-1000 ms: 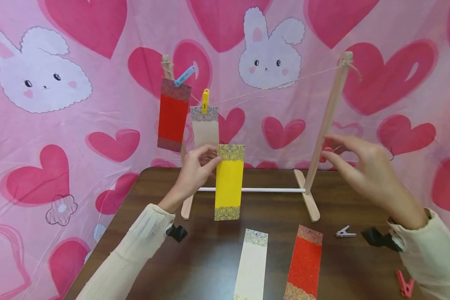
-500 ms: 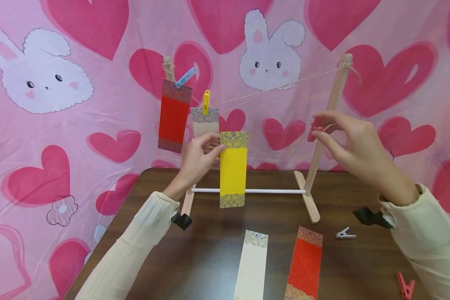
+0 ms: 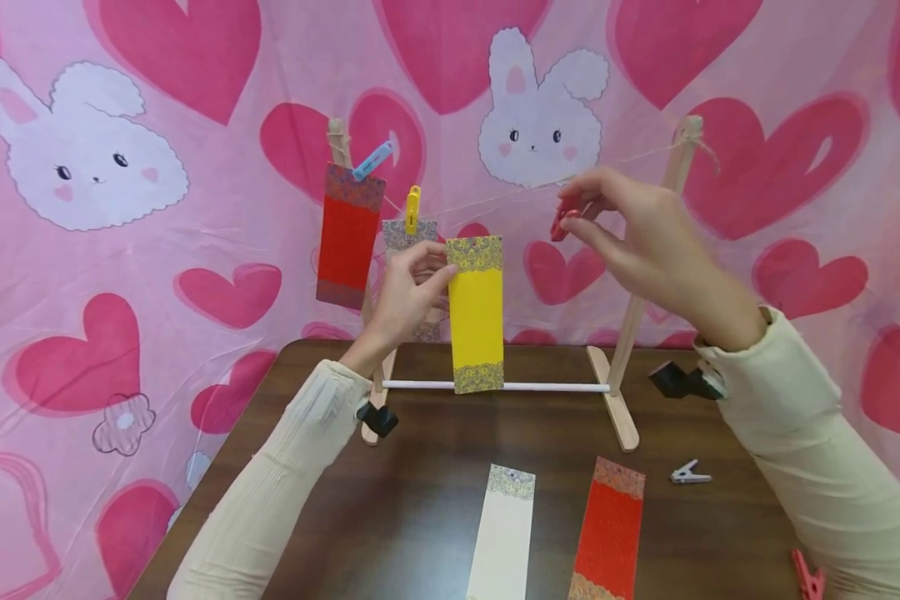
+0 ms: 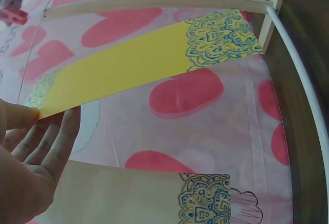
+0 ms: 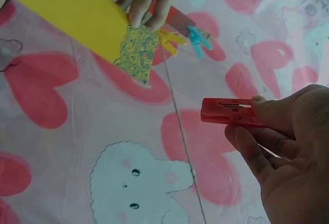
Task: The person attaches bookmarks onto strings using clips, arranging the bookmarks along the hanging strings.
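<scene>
My left hand [image 3: 405,296] pinches the upper left edge of a yellow paper card [image 3: 477,321] with patterned ends, holding it upright just below the string [image 3: 495,197]. A red clothespin [image 3: 565,220] sits between the thumb and fingers of my right hand [image 3: 645,242], to the right of the card and near the string. In the right wrist view the jaw end of the red clothespin [image 5: 226,112] points toward the string. A red card [image 3: 348,237] hangs from a blue clothespin [image 3: 372,160]. Beside it a white card [image 3: 401,237], partly behind my left hand, hangs from a yellow clothespin [image 3: 412,210].
The string runs between two wooden posts [image 3: 632,333] joined by a white rod [image 3: 547,387]. On the brown table [image 3: 390,517] lie a white card [image 3: 504,533], a red card [image 3: 609,529], a pale clothespin [image 3: 690,473] and another red clothespin [image 3: 806,575].
My left hand has raised the yellow card and shifted it slightly right. My right hand has carried the red clothespin up and left, from beside the right post toward the card.
</scene>
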Available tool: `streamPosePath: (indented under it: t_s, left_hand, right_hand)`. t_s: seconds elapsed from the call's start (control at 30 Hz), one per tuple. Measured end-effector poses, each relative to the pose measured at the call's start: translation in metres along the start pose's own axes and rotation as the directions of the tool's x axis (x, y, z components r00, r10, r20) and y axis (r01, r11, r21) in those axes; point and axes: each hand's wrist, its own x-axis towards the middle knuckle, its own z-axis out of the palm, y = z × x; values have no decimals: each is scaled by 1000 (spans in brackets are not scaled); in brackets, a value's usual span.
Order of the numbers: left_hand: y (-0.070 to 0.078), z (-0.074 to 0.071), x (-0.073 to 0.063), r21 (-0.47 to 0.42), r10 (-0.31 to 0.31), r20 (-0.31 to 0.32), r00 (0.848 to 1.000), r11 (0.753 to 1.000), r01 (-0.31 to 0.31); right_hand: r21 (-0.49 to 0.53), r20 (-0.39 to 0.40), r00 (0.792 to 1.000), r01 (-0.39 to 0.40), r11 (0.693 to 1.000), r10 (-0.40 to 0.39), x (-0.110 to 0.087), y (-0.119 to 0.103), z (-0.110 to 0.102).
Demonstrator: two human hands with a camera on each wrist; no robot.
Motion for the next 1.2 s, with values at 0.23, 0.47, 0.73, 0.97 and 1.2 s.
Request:
streamPosePath:
  t_s: [0.23,0.47,0.73,0.97,1.2]
  left_hand:
    - [1,1,5,-45,-6,-8,1000,999,6]
    - [0,9,13,-26,11,-39,999,1000,-12]
    - [-8,12,15,-18,25,-54,998,1000,-26]
    - [-14,11,13,-28,11,-42,999,1000,-12]
    - [4,8,4,-56,-11,-20,1000,998,10]
  right_hand:
    - [47,-15,999,52,998,-52,30,-4,14]
    - [92,-21,1000,12,996,-10,59,4,33]
    - [272,7,997,-73,960,74,83,19,54]
    - [266,148,986,-119,957,82,78,32,65]
    - [299,187,979,-137,944,83,69,34,74]
